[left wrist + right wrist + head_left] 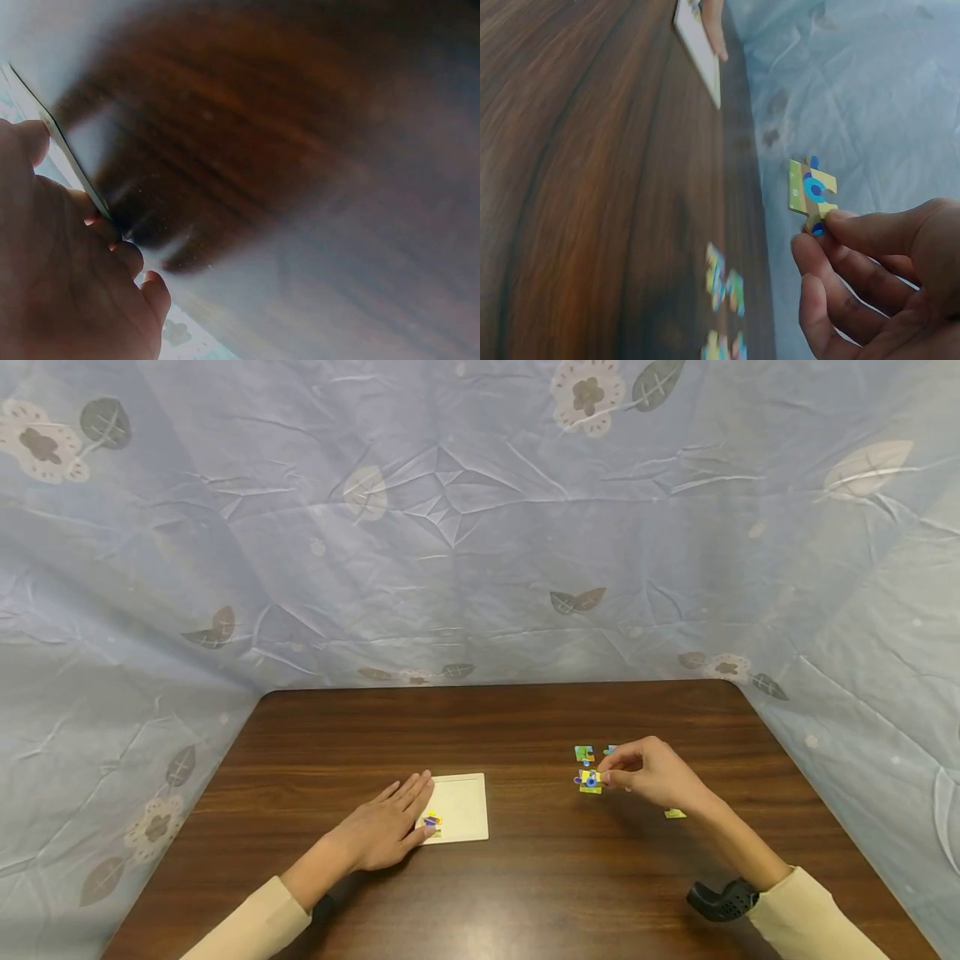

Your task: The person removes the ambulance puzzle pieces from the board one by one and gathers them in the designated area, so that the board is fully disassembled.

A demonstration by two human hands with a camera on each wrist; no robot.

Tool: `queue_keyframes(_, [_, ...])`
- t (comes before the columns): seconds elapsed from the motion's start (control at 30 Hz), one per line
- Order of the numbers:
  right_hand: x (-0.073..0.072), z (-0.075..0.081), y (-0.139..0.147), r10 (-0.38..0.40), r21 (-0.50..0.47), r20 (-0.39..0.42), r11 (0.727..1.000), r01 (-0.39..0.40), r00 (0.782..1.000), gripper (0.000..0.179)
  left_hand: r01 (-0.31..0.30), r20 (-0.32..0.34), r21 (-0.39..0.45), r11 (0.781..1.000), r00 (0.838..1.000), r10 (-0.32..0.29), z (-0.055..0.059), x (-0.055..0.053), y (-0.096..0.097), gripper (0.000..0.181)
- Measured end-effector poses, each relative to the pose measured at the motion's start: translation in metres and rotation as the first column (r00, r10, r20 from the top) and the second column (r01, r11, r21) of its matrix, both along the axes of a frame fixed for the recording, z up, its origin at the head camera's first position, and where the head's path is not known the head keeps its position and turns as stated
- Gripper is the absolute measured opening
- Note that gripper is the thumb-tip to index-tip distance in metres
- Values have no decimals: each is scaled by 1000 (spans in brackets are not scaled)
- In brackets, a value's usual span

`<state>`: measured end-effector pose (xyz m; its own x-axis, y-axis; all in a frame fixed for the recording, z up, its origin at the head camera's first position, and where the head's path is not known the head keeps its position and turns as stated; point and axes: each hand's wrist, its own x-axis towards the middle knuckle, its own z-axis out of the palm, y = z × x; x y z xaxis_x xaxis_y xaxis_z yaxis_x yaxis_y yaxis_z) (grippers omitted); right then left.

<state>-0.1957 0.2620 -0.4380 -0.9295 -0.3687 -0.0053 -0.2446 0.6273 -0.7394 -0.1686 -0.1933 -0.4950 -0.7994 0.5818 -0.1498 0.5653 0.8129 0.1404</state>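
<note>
My left hand (384, 828) lies with extended fingers over the left edge of a cream puzzle board (463, 810). By its thumb, a yellow and purple jigsaw piece (432, 820) sits in the board's lower left corner. My right hand (651, 774) pinches another jigsaw piece (808, 187) between thumb and fingertips. This one is yellow and green with a blue ring, and it is raised off the table in the right wrist view. In the left wrist view the fingers (124, 259) line the board's edge.
Loose jigsaw pieces lie near my right hand: a green one (583, 753), one partly behind the fingers (611, 749), and a yellow one (675, 813) under the wrist. The brown wooden table (360, 735) meets a floral grey-blue cloth (465, 568) at its back and sides.
</note>
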Motion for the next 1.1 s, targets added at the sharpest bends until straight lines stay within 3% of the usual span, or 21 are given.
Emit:
queue_keyframes(0.43, [3, -21, 44, -41, 64, 110, 997, 34, 993, 7, -6, 3, -3, 1000, 1000, 6, 1, 1, 1, 75])
queue_keyframes(1.1, [5, -28, 57, -64, 106, 134, 993, 50, 989, 9, -16, 4, -10, 1000, 1000, 16, 1, 0, 1, 76])
